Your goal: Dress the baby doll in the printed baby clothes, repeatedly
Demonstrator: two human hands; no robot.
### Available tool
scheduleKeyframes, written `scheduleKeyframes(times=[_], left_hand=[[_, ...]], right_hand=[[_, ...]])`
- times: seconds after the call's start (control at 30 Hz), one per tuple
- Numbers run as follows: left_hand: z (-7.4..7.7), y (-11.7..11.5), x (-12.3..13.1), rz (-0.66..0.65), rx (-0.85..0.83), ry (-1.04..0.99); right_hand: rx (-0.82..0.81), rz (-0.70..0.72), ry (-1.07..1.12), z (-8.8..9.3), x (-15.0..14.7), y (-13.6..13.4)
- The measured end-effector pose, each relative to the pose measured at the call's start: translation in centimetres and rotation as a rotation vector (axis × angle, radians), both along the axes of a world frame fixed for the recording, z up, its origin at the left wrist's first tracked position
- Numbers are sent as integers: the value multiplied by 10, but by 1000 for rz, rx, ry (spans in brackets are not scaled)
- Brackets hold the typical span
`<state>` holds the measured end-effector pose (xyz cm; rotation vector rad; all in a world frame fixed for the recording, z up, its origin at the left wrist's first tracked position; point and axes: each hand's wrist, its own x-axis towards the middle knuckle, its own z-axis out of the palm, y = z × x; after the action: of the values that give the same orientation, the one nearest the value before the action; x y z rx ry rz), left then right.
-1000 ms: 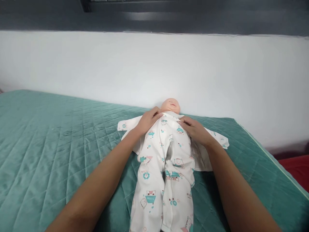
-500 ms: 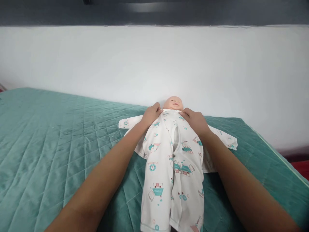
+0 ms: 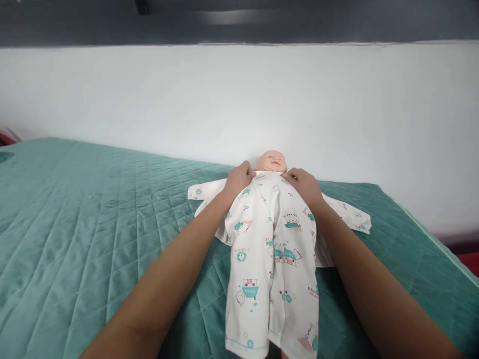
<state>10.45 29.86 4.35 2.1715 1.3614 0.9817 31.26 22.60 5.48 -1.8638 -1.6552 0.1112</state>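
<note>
The left hand (image 3: 238,179) was curled nearly closed, its thumb and fingers pinching one upper corner of the white baby trousers (image 3: 252,239), while the right hand (image 3: 306,187) gripped the opposite upper corner in much the same way, fingers bent and thumb pressed on the fabric. Between them the waist was stretched just below the bald head of a baby doll (image 3: 271,160), which lay face up with its head near the white wall (image 3: 209,104). The trousers covered the front of the doll's body, both legs running toward the camera and reaching the bottom edge of the view; teal and pink animals, boat-like shapes and small circles patterned the cloth. Underneath, a matching long-sleeved baby shirt (image 3: 346,215) lay spread, one sleeve out to each side beyond the forearms. Whether the doll's arms were inside those sleeves could not be told. Everything rested on a green quilted bedcover (image 3: 112,214). A dark panel (image 3: 299,22) ran above the wall, and something red (image 3: 470,262) showed at the right edge.
</note>
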Motion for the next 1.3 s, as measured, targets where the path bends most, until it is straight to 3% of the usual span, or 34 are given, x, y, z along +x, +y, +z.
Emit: scheduleKeyframes(times=[0.13,0.23,0.47,0.67,0.83,0.97,1.1,1.2,1.3], left_hand=[[-2,0,-1,-38,-41,-86],[-5,0,-3,-137,-48,-136],[-13,-2,-14,-240,151,53],[-27,-19,-37,-186,308,254],[-37,-48,-52,-115,346,233],[-37,-90,-63,-90,325,77],[-29,-161,-78,-4,296,-124],[-21,-228,-91,-94,245,-149],[-17,-287,-103,-227,104,-117]], right_hand=[[59,43,218,-3,0,-7],[109,101,257,-7,1,-15],[120,180,208,-11,0,-32],[144,167,307,-15,-3,-62],[187,112,471,-26,-10,-96],[270,63,473,-26,-33,-134],[373,160,347,-17,-68,-188],[272,366,185,-7,-94,-227],[78,466,41,5,-111,-256]])
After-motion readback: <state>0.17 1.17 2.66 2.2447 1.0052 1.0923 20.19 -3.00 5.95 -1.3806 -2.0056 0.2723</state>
